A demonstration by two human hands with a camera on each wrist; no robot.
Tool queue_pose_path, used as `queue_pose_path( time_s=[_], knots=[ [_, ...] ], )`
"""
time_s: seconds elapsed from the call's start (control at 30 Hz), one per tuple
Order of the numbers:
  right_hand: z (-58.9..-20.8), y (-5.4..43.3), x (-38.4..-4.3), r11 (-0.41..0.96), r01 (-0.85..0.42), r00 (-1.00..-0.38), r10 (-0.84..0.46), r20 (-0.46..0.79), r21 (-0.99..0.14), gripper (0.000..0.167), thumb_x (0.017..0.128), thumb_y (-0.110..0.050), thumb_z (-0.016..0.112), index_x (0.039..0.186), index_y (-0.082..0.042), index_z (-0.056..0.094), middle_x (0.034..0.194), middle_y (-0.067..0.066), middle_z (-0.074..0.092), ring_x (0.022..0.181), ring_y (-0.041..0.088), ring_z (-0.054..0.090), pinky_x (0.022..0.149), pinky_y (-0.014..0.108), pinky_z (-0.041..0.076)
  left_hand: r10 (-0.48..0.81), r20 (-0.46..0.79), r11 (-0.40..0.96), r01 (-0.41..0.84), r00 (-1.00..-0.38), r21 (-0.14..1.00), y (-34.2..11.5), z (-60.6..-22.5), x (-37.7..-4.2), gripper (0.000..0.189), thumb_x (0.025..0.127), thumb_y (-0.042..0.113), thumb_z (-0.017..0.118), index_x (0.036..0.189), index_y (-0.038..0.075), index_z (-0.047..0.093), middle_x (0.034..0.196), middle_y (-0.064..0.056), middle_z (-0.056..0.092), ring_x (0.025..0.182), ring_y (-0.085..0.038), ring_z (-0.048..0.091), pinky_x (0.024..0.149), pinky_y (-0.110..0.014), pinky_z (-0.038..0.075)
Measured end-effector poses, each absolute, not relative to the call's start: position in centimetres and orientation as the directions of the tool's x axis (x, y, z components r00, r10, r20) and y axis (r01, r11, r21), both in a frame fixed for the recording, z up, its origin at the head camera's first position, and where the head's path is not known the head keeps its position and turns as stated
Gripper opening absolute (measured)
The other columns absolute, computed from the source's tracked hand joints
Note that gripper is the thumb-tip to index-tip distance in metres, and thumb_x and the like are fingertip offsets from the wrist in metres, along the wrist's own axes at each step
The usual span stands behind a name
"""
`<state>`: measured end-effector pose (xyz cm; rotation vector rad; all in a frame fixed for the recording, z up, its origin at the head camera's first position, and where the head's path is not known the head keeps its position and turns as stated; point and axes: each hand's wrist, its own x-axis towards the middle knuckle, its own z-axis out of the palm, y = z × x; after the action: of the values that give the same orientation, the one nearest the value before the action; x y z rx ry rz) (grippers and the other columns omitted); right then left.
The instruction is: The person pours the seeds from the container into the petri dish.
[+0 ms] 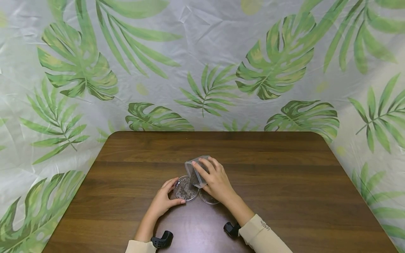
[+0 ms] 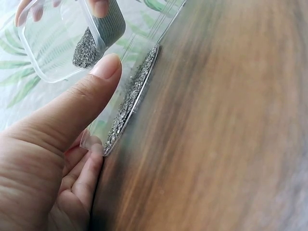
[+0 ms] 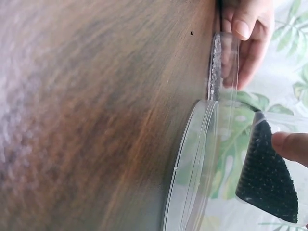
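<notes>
A clear round petri dish [image 1: 186, 191] with grey-black grains over its bottom stands on the table. My left hand [image 1: 162, 201] holds it by the rim, thumb at the near side and fingers at the far side. Above its right edge, my right hand [image 1: 219, 178] grips a clear plastic tub [image 1: 189, 168], tipped left with its mouth over the dish. Dark grains [image 2: 85, 50] are heaped toward the tub's lower lip in the left wrist view. To the right lies a second clear round dish or lid [image 3: 190, 163], partly hidden under the right hand in the head view.
The brown wooden table [image 1: 284, 182] has rounded far corners. Behind it hangs a pale leaf-print cloth [image 1: 218, 42]. Dark wrist cameras sit at the left wrist [image 1: 162, 240] and right wrist [image 1: 232, 230], low over the table's near part. A tiny dark speck [image 3: 191, 33] lies on the wood.
</notes>
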<state>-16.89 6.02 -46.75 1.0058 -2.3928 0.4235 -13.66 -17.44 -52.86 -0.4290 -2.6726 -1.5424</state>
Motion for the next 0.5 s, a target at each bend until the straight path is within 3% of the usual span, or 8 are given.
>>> queue_pose_path(
  time_s=[0.5],
  knots=[
    [-46.96, 6.23, -16.99, 0.687, -0.722, -0.599, -0.565, 0.567, -0.079, 0.094, 0.062, -0.02, 0.082, 0.14, -0.019, 0.03, 0.132, 0.01, 0.034, 0.123, 0.035, 0.027, 0.095, 0.047, 0.034, 0.221, 0.158, 0.484, 0.249, -0.962, 0.839, -17.4, -52.8, -13.68, 0.084, 0.062, 0.028, 0.081, 0.132, 0.001, 0.042, 0.128, -0.013, 0.044, 0.112, -0.03, 0.049, 0.093, -0.037, 0.04]
  ],
)
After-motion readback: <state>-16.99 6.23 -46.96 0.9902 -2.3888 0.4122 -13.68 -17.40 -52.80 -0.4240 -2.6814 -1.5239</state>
